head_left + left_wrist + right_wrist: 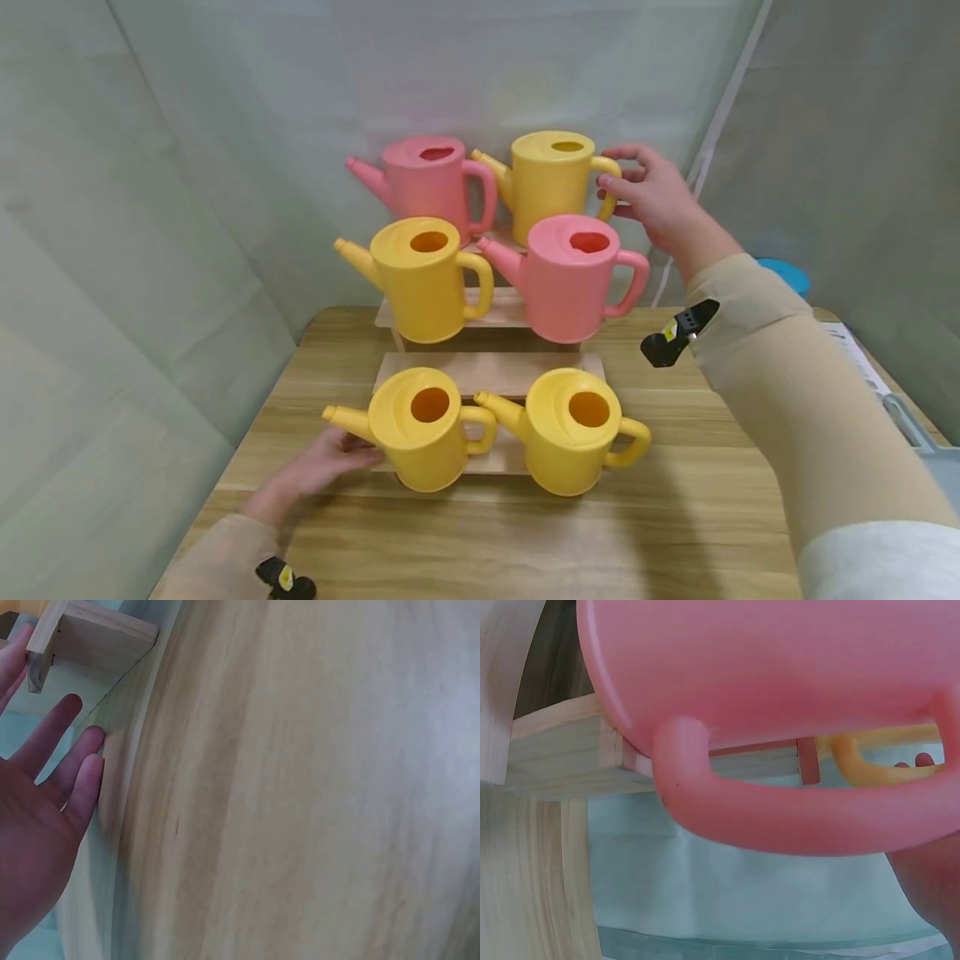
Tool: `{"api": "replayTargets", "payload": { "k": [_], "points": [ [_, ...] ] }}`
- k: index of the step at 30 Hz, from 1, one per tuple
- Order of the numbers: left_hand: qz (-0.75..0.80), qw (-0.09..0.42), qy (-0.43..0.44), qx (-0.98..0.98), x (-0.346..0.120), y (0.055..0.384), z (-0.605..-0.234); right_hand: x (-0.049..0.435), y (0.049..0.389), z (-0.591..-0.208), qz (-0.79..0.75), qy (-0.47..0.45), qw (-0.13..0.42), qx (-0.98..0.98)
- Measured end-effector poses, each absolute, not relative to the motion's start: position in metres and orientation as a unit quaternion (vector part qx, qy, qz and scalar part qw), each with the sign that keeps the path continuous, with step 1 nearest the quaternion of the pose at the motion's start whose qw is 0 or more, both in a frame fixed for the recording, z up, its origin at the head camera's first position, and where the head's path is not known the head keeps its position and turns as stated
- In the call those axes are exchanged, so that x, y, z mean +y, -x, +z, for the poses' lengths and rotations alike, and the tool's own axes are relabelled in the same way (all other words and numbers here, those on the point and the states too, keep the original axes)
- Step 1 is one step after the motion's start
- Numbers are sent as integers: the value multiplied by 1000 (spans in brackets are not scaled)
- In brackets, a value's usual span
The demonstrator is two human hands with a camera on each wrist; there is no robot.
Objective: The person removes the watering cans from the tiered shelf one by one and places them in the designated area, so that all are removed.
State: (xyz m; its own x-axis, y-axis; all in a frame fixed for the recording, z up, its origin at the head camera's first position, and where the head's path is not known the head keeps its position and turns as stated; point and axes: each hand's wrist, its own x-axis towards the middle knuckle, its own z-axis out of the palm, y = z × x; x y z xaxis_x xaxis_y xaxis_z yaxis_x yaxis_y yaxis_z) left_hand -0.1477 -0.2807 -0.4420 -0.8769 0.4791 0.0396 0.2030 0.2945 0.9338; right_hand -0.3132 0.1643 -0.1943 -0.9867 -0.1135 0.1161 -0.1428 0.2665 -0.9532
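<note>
My right hand [651,193] grips the handle of a yellow watering can [551,179] on the top tier of a wooden stepped stand [491,372]. In the right wrist view its fingertips [924,760] show through that handle, behind a large pink watering can [780,675]. Low on the left, my left hand [333,461] is beside the end of the bottom tier, near a yellow watering can [427,458]. The left wrist view shows this hand [37,817] with its fingers spread and loosely extended, close to the stand's wooden end [97,637].
A pink watering can [427,187] shares the top tier. On the middle tier stand a yellow can [420,292] and a pink one [566,287]; another yellow can [562,450] is at the lower right. A blue round object [786,273] and a grey tray [937,467] lie rightward.
</note>
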Motion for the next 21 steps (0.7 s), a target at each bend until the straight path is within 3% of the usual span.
{"api": "replayTargets", "payload": {
  "k": [21],
  "points": [
    [518,158,-134,830,-274,142,-442,169,310,-195,617,-46,32,-785]
  ]
}}
